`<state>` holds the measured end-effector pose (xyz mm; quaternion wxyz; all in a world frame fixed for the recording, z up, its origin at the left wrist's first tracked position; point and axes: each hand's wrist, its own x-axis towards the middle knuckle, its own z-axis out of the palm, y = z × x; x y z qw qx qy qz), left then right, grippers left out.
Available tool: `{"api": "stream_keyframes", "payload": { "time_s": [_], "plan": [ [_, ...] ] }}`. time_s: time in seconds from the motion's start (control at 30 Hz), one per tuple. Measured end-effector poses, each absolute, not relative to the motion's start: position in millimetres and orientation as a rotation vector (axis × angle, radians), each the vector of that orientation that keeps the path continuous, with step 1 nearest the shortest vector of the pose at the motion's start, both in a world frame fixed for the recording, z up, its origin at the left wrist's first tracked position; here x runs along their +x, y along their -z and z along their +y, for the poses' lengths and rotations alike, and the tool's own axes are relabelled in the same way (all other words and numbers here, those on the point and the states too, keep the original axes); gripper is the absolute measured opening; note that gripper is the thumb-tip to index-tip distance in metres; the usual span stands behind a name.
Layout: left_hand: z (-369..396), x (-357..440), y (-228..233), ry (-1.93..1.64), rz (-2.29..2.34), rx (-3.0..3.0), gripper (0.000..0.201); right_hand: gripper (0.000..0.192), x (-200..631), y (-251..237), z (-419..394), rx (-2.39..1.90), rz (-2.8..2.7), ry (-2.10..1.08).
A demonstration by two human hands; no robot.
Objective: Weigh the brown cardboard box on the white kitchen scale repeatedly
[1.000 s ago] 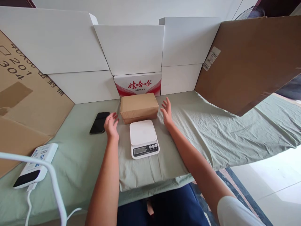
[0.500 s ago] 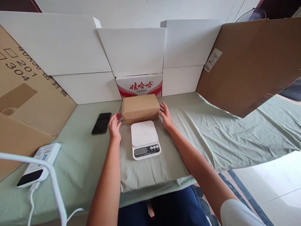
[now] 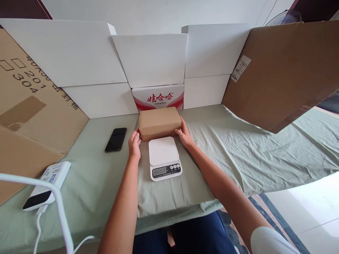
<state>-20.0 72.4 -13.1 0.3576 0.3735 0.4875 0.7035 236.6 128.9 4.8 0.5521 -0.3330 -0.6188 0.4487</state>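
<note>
Both hands had closed in on the brown cardboard box (image 3: pixel 159 121) since the moment before, when they hung open a little way off its ends. Now the left hand (image 3: pixel 135 144) pressed its fingers against the box's nine o'clock end, and the right hand (image 3: pixel 183 135) cupped the three o'clock end, so the box was clasped between the two palms. Whether it had left the cloth I could not tell; it sat at twelve o'clock from the white kitchen scale (image 3: pixel 164 157), just beside the scale's far edge. Behind the box, touching or nearly so, stood a red-and-white carton (image 3: pixel 158 97) with red lettering, flanked by a wall of white boxes (image 3: pixel 148 58). A black phone (image 3: pixel 116 139) lay face down on the pale green cloth (image 3: pixel 227 148) at nine o'clock from the left hand, near but apart. Farther round toward eight o'clock, close to the table's near edge, rested a white power bank (image 3: pixel 46 185) with a white cable (image 3: pixel 62 215). Large brown cardboard sheets (image 3: pixel 280 70) leaned at both sides.
</note>
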Motion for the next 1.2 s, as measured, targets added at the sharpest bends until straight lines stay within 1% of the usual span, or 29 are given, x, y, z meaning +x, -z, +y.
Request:
{"api": "stream_keyframes", "payload": {
  "time_s": [0.3, 0.5, 0.67, 0.8, 1.2],
  "plan": [
    [66, -20, 3, -1.9, 1.267, 1.041, 0.051, 0.088, 234, -10, 120, -0.737, -1.489, -0.986],
    [15, -7, -15, -1.99, 1.288, 1.164, 0.057, 0.09, 246, -23, 82, -0.724, -1.575, -0.818],
    [-41, 6, -1, -1.908, 1.389, 1.176, 0.062, 0.085, 264, -15, 32, -0.767, -1.612, -0.838],
    [-67, 7, 16, -1.878, 1.447, 1.156, 0.063, 0.083, 271, -6, 10, -0.765, -1.652, -0.841],
    [-71, 9, 15, -1.895, 1.462, 1.083, 0.067, 0.083, 270, -8, 8, -0.785, -1.659, -0.861]
  ]
}}
